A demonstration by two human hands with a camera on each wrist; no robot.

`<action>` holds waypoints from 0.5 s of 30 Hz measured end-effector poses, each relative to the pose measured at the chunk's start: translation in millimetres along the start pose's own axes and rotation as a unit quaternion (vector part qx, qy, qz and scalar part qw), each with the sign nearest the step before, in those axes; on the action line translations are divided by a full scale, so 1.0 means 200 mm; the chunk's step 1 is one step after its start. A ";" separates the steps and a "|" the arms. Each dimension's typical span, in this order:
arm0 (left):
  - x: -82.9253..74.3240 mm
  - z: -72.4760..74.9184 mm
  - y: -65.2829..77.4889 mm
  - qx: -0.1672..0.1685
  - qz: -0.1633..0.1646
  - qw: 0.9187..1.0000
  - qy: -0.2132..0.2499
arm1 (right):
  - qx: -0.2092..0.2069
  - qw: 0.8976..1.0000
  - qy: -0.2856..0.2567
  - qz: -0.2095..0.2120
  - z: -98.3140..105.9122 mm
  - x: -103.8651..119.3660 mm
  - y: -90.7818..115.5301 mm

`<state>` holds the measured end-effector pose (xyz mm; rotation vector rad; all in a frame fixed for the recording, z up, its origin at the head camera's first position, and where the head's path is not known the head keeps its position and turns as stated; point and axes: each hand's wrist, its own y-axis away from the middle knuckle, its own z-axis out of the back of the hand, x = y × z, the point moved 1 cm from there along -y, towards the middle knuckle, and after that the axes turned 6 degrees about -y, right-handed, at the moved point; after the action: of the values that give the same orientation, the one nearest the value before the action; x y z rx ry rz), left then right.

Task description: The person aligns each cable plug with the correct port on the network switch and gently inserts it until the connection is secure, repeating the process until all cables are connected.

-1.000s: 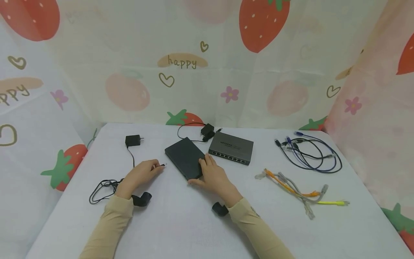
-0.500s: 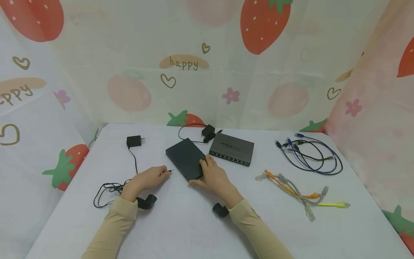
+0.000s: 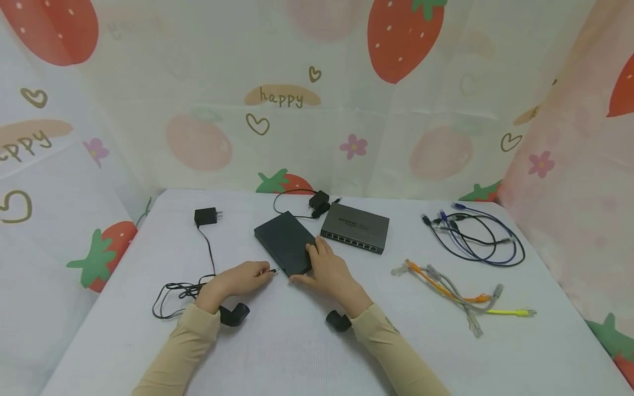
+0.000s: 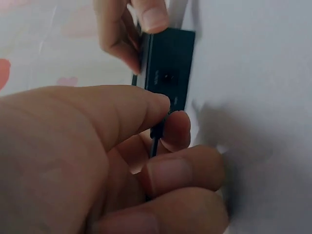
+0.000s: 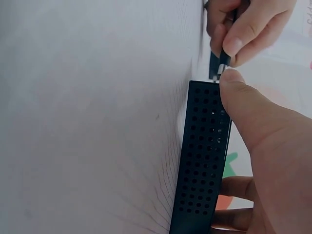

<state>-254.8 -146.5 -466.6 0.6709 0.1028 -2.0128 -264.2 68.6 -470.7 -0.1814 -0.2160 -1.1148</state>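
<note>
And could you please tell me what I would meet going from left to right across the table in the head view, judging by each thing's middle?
Black wall adapter, left hand, black box, right hand, gray NETGEAR switch, short orange, gray and yellow cables.

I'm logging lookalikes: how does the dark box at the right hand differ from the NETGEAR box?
The right hand holds the dark box; no hand touches the NETGEAR box. The dark box looks nearly black; the NETGEAR box is greyer. In the head view, lettering shows on the NETGEAR box's upper face, none on the dark box's. Both are thin and rectangular.
</note>
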 end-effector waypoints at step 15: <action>-0.05 -0.04 -0.03 -0.046 0.021 0.997 -0.050 | -0.005 1.000 0.000 0.004 -0.01 -0.01 0.00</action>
<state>-252.1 -132.2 -469.9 0.5083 0.1197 -1.9847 -265.3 69.8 -472.6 -0.1912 -0.2100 -1.1071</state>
